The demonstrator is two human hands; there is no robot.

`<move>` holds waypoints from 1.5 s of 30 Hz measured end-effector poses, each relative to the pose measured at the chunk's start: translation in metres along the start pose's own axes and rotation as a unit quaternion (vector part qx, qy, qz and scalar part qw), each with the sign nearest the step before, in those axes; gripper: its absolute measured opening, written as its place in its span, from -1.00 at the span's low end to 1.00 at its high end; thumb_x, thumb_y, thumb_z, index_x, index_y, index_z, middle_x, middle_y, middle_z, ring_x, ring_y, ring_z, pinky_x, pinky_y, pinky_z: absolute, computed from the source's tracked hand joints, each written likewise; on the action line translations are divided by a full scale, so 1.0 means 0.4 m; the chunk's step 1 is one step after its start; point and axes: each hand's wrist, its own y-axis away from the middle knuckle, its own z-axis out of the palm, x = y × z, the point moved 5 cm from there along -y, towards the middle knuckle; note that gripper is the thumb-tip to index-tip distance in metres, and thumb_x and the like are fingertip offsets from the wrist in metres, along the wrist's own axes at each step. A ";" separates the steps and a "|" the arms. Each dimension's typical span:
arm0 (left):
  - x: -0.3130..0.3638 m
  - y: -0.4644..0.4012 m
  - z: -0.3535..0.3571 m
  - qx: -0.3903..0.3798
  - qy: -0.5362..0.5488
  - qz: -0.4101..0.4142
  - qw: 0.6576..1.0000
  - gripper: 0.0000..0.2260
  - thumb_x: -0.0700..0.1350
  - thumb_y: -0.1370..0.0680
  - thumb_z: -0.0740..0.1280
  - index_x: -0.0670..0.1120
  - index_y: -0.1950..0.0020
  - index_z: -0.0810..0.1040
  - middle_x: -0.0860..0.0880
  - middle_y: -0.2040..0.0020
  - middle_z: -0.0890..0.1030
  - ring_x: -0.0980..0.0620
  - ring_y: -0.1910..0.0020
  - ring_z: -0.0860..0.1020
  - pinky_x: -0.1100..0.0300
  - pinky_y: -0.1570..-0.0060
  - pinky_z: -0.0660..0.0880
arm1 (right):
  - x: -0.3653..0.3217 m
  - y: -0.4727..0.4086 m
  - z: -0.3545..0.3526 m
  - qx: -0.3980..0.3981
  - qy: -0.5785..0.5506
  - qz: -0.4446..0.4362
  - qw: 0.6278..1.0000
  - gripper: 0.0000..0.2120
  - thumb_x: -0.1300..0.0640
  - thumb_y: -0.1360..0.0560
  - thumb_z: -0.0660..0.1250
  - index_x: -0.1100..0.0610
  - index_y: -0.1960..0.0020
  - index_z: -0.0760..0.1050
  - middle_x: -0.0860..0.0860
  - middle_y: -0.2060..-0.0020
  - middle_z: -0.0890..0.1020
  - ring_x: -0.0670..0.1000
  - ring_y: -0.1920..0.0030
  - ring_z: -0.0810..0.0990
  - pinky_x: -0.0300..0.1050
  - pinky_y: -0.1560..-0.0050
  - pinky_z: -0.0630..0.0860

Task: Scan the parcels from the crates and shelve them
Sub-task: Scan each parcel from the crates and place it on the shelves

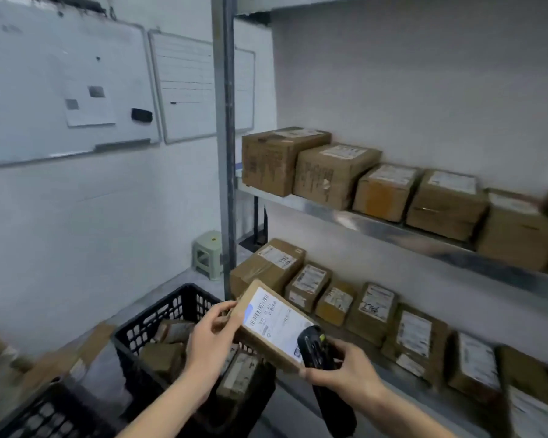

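Tilting parcel (274,324) in left hand (211,335) grip, scanner (317,350) in right hand (345,366).

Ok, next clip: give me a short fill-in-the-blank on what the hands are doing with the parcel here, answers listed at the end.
1. The left hand holds a parcel whose white ____ faces the camera.
2. The right hand grips a black ____ beside that parcel.
3. Below the hands stands a black plastic ____ with more parcels in it.
4. A small green ____ stands on the floor by the wall.

Missing words: label; scanner; crate; stool
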 end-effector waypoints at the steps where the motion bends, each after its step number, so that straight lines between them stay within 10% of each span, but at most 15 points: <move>1: 0.037 0.027 0.037 -0.012 -0.006 0.013 1.000 -0.88 0.05 -0.56 0.43 0.17 -0.08 0.64 0.04 0.02 0.70 0.08 -0.03 0.63 0.18 0.06 0.49 | -0.002 0.047 -0.052 0.021 0.026 -0.012 0.999 -0.40 -0.06 -0.17 0.73 -0.03 -0.15 0.63 -0.17 0.05 0.74 -0.22 -0.03 0.68 -0.43 0.08 0.51; 19: 0.438 0.728 0.572 -0.160 -0.108 0.154 0.969 -0.89 0.01 -0.53 0.45 0.17 -0.03 0.61 0.02 0.07 0.68 0.05 0.01 0.61 0.37 0.19 0.40 | 0.117 0.923 -0.745 0.202 0.388 0.053 0.898 -0.45 -0.22 -0.15 0.55 -0.10 -0.09 0.57 -0.12 0.09 0.66 0.02 0.07 0.60 -0.10 0.13 0.46; 39: 0.509 1.059 0.756 -0.257 -0.111 0.171 0.945 -0.81 0.03 -0.60 0.37 0.07 -0.20 0.59 0.01 0.01 0.66 0.16 0.08 0.57 0.46 0.39 0.39 | 0.261 1.249 -0.887 0.236 0.406 0.119 0.875 -0.55 -0.16 -0.16 0.57 -0.12 0.01 0.55 -0.11 0.18 0.62 0.02 0.11 0.59 -0.12 0.19 0.40; 45: 0.491 1.084 0.797 -0.289 -0.099 0.151 0.940 -0.77 0.06 -0.61 0.35 0.11 -0.26 0.53 -0.02 -0.03 0.64 0.08 -0.02 0.57 0.32 0.23 0.42 | 0.319 1.263 -0.893 0.232 0.264 0.126 0.928 -0.49 -0.24 -0.12 0.57 -0.10 0.00 0.58 -0.13 0.14 0.68 -0.03 0.06 0.66 -0.10 0.07 0.60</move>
